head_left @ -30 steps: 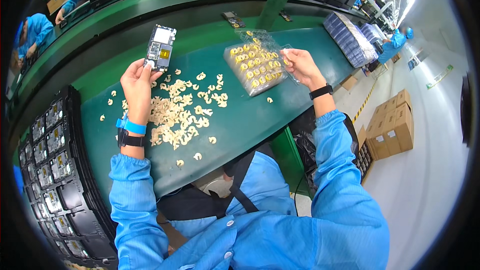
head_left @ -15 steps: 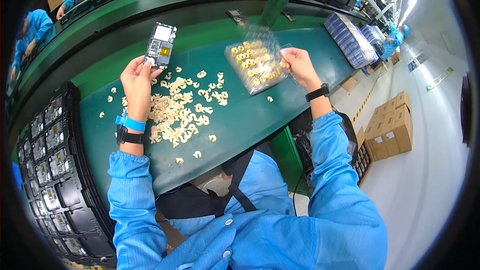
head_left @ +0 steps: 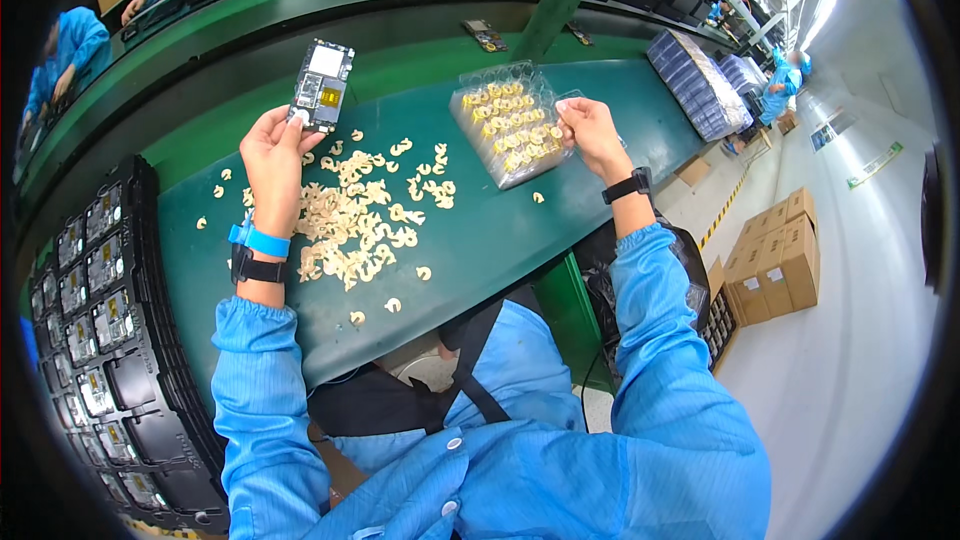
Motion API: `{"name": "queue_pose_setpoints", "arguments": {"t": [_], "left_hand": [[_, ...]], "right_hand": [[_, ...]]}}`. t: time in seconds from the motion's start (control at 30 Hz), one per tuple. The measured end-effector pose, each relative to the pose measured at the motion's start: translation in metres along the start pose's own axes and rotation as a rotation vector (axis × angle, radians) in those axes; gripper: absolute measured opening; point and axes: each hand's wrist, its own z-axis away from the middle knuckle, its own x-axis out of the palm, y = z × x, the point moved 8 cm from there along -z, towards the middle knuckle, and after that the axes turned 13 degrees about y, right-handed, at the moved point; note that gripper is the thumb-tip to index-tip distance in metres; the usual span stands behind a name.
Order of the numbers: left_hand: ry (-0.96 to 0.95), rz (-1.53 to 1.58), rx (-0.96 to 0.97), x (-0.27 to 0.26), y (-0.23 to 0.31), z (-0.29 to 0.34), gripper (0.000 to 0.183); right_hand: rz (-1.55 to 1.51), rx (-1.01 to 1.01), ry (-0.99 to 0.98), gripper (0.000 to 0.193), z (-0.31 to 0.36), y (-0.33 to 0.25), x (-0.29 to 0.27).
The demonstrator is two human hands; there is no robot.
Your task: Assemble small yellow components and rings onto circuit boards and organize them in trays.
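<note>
My left hand (head_left: pixel 272 152) pinches the lower end of a circuit board (head_left: pixel 321 88), holding it upright above the green work surface. The board carries a white square, metal shields and a yellow patch. At the right, my right hand (head_left: pixel 594 130) has its fingers closed at the edge of a clear plastic blister tray (head_left: pixel 497 78), over a stack of such trays. Rows of small yellow ring-shaped parts (head_left: pixel 515 120) sit in the stack. Between my hands lies a loose heap of cream-coloured, C-shaped pieces (head_left: pixel 345 215).
Black trays (head_left: pixel 130 380) filled with boards are stacked at the left. Another board (head_left: pixel 485 35) lies near the green post (head_left: pixel 555 5). Wrapped blue bundles (head_left: pixel 695 85) stand at the far right, cartons (head_left: pixel 775 260) on the floor. Co-workers in blue (head_left: pixel 75 50) are across the line.
The raised, blurred clear plastic sheet has come down over the tray stack, with my right hand still at its edge. My left hand and the board have hardly moved.
</note>
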Motion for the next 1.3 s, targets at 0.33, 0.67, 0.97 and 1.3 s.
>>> {"name": "queue_pose_setpoints", "arguments": {"t": [0.33,0.67,0.97,1.3], "left_hand": [[0.008,-0.004,-0.007,0.000,-0.001,0.000,0.026],[0.013,-0.023,-0.018,-0.002,-0.003,-0.001,0.027],[0.015,-0.007,-0.012,-0.002,0.000,-0.001,0.027],[0.010,-0.025,-0.019,0.000,-0.001,0.000,0.027]], "right_hand": [[0.067,-0.020,0.054,0.018,-0.004,0.004,-0.001],[0.052,-0.042,0.053,0.017,0.000,0.002,0.004],[-0.048,0.120,-0.133,0.034,0.011,-0.012,0.004],[0.321,-0.070,-0.194,0.073,0.012,-0.029,0.003]]}}
